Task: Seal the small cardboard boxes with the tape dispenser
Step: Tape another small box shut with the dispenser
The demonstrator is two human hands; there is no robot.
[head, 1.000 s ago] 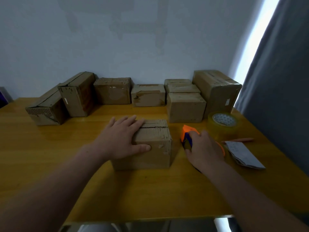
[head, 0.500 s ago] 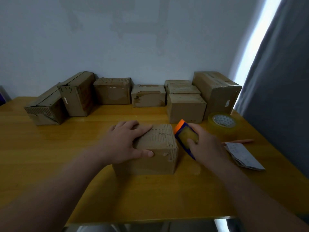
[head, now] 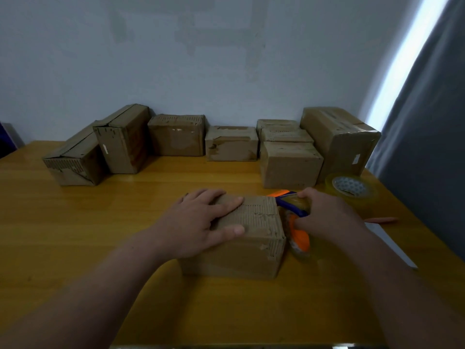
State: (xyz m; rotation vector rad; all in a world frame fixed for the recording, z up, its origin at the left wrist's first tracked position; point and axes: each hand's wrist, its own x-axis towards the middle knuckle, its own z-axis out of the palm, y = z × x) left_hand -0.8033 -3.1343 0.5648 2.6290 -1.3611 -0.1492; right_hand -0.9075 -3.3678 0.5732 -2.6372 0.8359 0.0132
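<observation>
A small cardboard box [head: 251,250] sits in the middle of the wooden table [head: 75,235]. My left hand [head: 198,222] lies flat on its top, fingers spread, thumb over the front edge. My right hand [head: 327,217] grips an orange and blue tape dispenser [head: 293,217] pressed against the box's right side near the top edge. The dispenser's handle is hidden under my fingers.
Several more cardboard boxes [head: 231,144] line the back of the table by the wall, a larger one [head: 344,142] at the right. A spare roll of clear tape [head: 352,190] lies right of the dispenser. A pen [head: 382,219] and white paper [head: 387,244] lie near the right edge.
My right hand lifted the dispenser from the table and brought it left against the box's right side. My left hand stayed on the box top.
</observation>
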